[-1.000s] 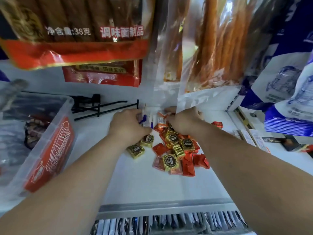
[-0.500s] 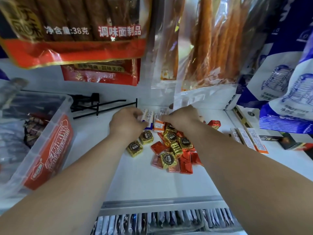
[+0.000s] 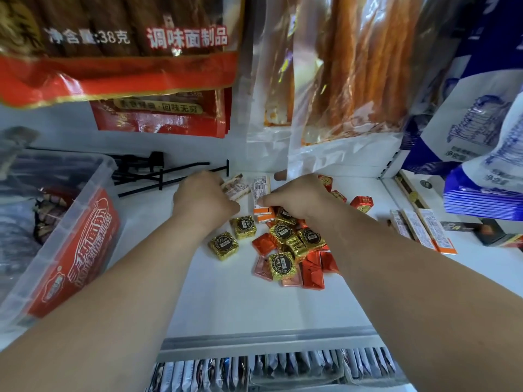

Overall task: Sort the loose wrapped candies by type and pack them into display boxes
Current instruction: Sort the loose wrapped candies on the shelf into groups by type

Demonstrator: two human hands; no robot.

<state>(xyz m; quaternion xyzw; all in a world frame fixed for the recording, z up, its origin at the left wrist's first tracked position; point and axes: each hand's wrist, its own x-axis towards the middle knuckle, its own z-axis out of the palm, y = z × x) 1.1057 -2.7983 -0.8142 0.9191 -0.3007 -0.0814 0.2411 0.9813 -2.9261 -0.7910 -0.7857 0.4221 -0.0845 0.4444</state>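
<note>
White shop shelf (image 3: 226, 301) carries everything, with hanging snack packs (image 3: 119, 52) drooping low over its back edge and hiding part of the work. Near the middle of the shelf, closer to the back edge than the front, lies the mixed heap to be sorted. It is made of gold foil squares (image 3: 281, 265) tumbled among red foil squares (image 3: 312, 274), with two gold ones lying apart just off the heap's left side.

Both arms reach in over the front edge. The left hand (image 3: 203, 199) sits behind the heap toward the back edge. Its fingers are curled away from the camera round a small bunch of white-wrapped bars (image 3: 236, 189), whose ends stick out to its right (a sensible way to gather one kind, since thin bars stack flat in a closed hand).

The right hand (image 3: 300, 196) lies over the back of the heap, thumb against a white-and-orange bar (image 3: 261, 190). One fingertip shows beyond it under the hanging packs. Whether that hand pinches the bar or only steadies it I cannot tell.

My reading is that the bars are being culled first, which leaves the foil squares for afterwards. More white-and-orange bars (image 3: 424, 230) lie side by side toward the right edge, likely a sorted row. A clear plastic bin (image 3: 70, 250) stands at the left edge, with black display hooks (image 3: 169, 174) lying on the shelf beside it toward the back.
</note>
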